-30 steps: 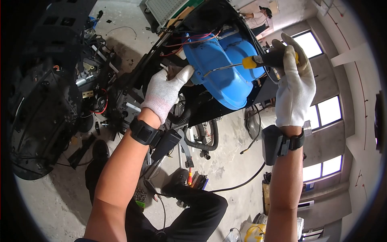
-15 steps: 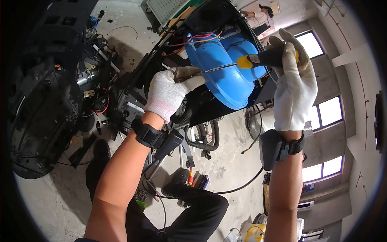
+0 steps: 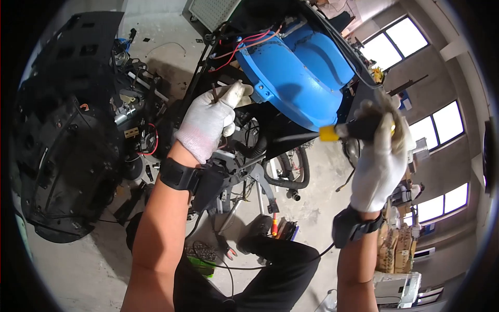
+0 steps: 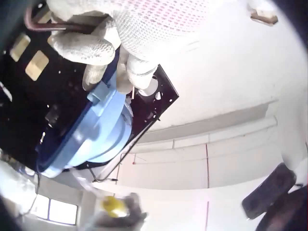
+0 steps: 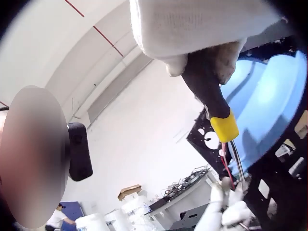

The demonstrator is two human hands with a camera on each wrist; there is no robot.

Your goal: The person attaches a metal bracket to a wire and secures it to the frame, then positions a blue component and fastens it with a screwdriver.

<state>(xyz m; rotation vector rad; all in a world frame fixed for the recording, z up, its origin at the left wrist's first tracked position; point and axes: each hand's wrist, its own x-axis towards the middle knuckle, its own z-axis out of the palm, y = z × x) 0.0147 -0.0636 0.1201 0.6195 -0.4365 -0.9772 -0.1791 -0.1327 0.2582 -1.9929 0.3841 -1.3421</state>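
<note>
In the head view my gloved right hand (image 3: 378, 171) grips a screwdriver (image 3: 356, 130) with a black and yellow handle. Its blurred shaft points left, below a large blue plastic housing (image 3: 291, 73). My gloved left hand (image 3: 205, 122) is by the housing's left edge, fingertips close to a small bolted tab (image 3: 262, 92). A thin bent rod like a hex key (image 4: 60, 27) is held in that hand, its L-shaped end showing in the left wrist view. From the right wrist, the screwdriver's yellow collar (image 5: 224, 128) shows, its shaft overlapping the left glove.
A black frame surrounds the housing, with red wires (image 3: 249, 40) along its top. A corrugated black hose (image 3: 288, 183) hangs below. At left stands a large black panel (image 3: 62, 156) beside a pile of parts. A red-handled tool (image 3: 274, 223) and a green tray (image 3: 202, 268) are near my legs.
The screwdriver's tip has left the housing's edge by my left fingers; my right hand has dropped lower with it. My left hand met the shaft half a second ago and is now apart from it.
</note>
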